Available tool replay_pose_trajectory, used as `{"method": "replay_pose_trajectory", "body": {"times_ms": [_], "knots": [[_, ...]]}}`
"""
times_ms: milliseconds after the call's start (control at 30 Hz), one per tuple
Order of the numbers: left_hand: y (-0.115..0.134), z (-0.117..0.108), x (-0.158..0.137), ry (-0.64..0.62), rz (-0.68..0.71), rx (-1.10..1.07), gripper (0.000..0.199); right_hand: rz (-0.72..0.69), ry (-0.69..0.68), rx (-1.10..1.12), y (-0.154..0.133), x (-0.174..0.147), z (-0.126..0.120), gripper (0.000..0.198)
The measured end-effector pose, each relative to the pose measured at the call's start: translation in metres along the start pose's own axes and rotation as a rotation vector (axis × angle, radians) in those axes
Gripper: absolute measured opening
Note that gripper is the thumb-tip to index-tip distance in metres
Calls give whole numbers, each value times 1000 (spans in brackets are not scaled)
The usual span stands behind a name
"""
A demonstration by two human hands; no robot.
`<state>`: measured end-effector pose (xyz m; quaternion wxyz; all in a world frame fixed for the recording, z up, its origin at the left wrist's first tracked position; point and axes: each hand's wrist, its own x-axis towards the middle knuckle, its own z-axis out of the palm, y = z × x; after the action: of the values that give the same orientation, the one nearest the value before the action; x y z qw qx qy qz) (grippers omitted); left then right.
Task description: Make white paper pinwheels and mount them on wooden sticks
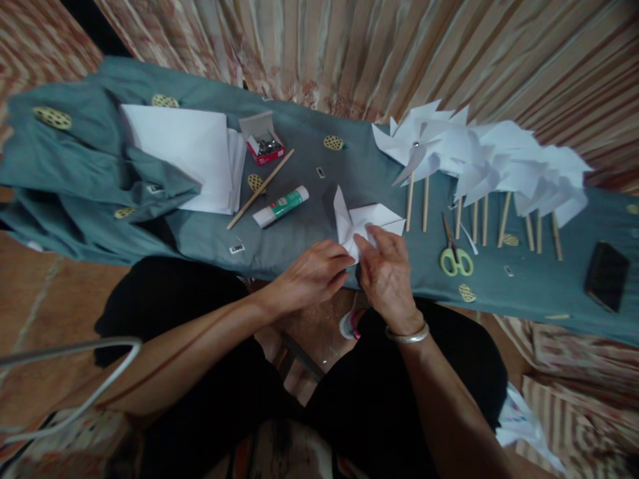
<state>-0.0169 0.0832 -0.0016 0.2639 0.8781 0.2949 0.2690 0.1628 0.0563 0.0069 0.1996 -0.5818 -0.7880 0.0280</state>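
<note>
A white paper pinwheel (377,216) without a stick lies at the table's near edge, its blades partly folded up. My left hand (319,266) pinches its near left corner between thumb and fingers. My right hand (387,266), with a silver bangle at the wrist, is closed on the paper near its middle, fingertips pressing it. The fingers hide part of the paper's near side. To the left of it lie a glue stick (281,207) with a green label and a thin wooden stick (260,189).
A stack of white paper (180,146) lies left, beside an open red box of metal pins (267,148). Several finished pinwheels (499,156) on sticks lie right. Green-handled scissors (455,259) and a phone (606,276) lie near the front edge of the cloth-covered table (309,246).
</note>
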Motion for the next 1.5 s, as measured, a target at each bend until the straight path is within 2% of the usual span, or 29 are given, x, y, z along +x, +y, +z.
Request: {"method": "replay_pose_trajectory", "body": {"times_ms": [333,867,1167,1500], "knots": [[1,1,-3,13,22,48,19,36,-26,-51,-2,-4,14,42],[4,-1,-2,-16,-15,145,15,29,-30,-103,-8,-7,16,45],[2,0,-2,-25,-17,170,15,41,-12,-145,-11,0,16,35],[-1,-1,3,-45,5,212,14,26,11,-99,-9,-5,13,43]]}}
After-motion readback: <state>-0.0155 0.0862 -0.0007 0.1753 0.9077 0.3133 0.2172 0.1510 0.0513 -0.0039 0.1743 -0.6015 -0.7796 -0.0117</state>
